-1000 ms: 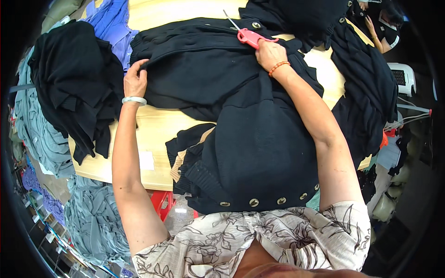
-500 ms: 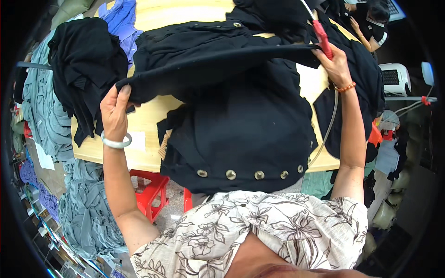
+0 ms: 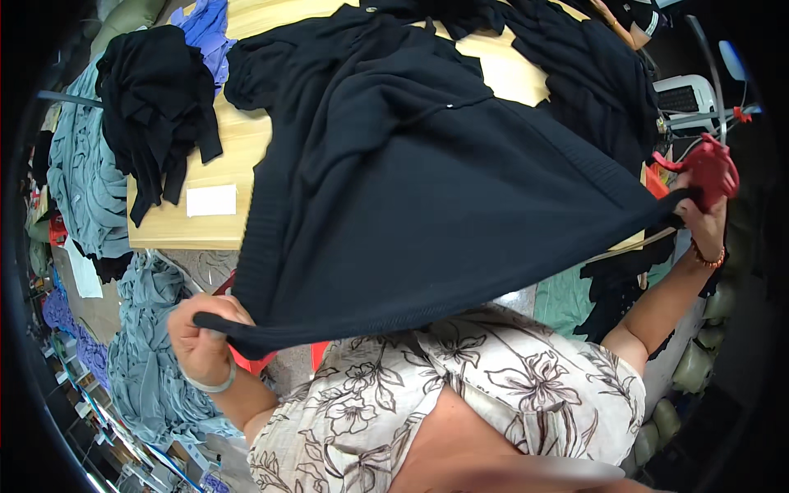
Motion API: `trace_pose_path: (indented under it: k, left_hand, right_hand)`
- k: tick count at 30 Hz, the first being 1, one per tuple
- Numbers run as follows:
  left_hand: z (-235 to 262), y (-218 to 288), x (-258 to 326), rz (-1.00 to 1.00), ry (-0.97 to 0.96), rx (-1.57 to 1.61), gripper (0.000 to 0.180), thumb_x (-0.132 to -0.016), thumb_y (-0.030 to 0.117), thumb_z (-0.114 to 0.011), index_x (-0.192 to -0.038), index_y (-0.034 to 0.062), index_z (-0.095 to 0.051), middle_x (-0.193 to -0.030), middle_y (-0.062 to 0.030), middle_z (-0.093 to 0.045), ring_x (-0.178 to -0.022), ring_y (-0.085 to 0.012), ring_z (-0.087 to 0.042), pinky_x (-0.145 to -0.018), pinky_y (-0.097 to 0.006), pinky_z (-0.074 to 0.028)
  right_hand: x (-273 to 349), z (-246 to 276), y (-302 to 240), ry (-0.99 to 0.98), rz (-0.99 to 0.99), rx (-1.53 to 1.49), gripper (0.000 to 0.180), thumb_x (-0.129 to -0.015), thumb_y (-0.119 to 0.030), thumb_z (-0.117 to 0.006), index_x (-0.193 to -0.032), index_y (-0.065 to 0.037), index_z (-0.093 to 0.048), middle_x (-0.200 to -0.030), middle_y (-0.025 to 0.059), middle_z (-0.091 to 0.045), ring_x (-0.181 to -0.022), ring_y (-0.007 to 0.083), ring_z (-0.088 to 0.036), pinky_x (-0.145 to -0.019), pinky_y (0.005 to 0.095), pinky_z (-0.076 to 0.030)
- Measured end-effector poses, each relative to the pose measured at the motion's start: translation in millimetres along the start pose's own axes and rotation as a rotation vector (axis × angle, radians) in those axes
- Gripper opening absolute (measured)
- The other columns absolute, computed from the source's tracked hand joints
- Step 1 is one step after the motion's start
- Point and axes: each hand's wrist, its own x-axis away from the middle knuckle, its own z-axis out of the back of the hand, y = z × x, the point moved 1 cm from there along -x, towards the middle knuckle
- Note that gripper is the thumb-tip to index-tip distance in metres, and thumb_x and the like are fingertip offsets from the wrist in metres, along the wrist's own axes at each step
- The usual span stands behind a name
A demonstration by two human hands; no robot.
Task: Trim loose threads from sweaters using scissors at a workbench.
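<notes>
A black knit garment point(image 3: 444, 222) is stretched wide in front of me, its ribbed strips running along both sides. My left hand point(image 3: 200, 338) is closed around one end of its lower edge, low on the left near my body. At the far right, my right hand point(image 3: 705, 223) pinches the other end of that edge. The same hand also holds a red-handled tool point(image 3: 713, 171) with a thin rod pointing up; motion blurs its shape. The garment's upper part lies on the wooden table point(image 3: 234, 140).
Black garments lie at the table's left point(image 3: 152, 99) and right point(image 3: 579, 82). A purple cloth point(image 3: 205, 37) is at the back left, near a white paper point(image 3: 212, 200). Grey-green cloth point(image 3: 152, 353) is heaped on the left. A person's arm point(image 3: 625, 29) shows at the back right.
The stretched edge has come down toward my body, and the garment has opened out across the table. My hands have moved lower and farther apart; the row of metal eyelets is out of sight.
</notes>
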Motion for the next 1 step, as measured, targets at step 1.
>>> trace_pose_path:
  k: [1]
  left_hand:
    - [2.3, -9.7, 9.5, 0.042, -0.009, -0.066, 0.036, -0.086, 0.028, -0.070, -0.093, -0.0064, -0.063, -0.076, -0.0209, -0.063, -0.064, -0.0250, -0.062, -0.060, -0.030, -0.049]
  right_hand:
    - [-8.4, -7.7, -10.9, -0.087, 0.024, 0.166, 0.068, -0.083, -0.030, -0.067, -0.139, -0.003, -0.041, -0.094, 0.0059, -0.059, -0.094, 0.0229, -0.056, -0.090, 0.0358, -0.043]
